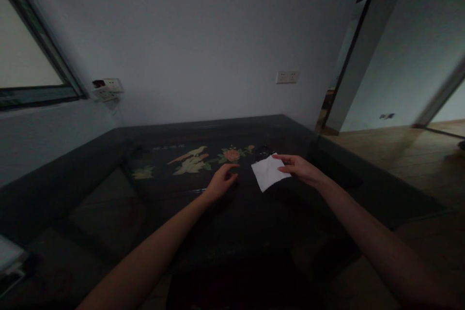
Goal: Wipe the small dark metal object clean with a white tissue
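Note:
Pinched between the thumb and fingers of my right hand (300,168) is a square white paper tissue (269,173), held by its right edge over the dark table. Just behind the tissue sits a dark, glassy round object (263,151), partly covered by it; its kind is hard to make out. My left hand (221,180) is left of the tissue, apart from it. Its thumb and forefinger curve towards the right with a gap between them, and nothing shows in it.
The dark glossy table (225,223) bears a bird-and-flower picture (194,161) and stands against the wall. Sockets (286,77) are on the wall, with more sockets (109,88) at the left corner. A pale object (10,254) lies at the lower left. Wooden floor (407,147) extends at right.

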`<act>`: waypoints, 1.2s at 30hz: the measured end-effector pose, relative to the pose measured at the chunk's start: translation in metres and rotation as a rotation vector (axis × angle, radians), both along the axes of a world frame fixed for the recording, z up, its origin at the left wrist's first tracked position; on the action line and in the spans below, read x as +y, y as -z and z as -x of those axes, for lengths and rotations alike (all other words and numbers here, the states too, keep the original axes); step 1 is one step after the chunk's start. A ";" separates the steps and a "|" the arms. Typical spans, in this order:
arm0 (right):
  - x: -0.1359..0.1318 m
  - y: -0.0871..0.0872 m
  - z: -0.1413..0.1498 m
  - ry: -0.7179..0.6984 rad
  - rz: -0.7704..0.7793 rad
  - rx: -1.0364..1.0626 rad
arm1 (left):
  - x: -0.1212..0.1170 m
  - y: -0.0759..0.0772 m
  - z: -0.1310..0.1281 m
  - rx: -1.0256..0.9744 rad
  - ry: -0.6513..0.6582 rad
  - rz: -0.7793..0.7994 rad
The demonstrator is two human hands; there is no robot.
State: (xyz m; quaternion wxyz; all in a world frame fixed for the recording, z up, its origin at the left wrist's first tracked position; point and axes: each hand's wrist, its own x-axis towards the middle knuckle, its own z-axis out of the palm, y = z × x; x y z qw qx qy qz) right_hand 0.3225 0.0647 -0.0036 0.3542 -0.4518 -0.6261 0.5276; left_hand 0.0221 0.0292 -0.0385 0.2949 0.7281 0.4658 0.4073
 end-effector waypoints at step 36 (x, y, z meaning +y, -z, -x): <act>-0.001 0.043 0.006 -0.390 -0.624 -0.869 | -0.003 -0.004 -0.003 0.219 0.068 -0.098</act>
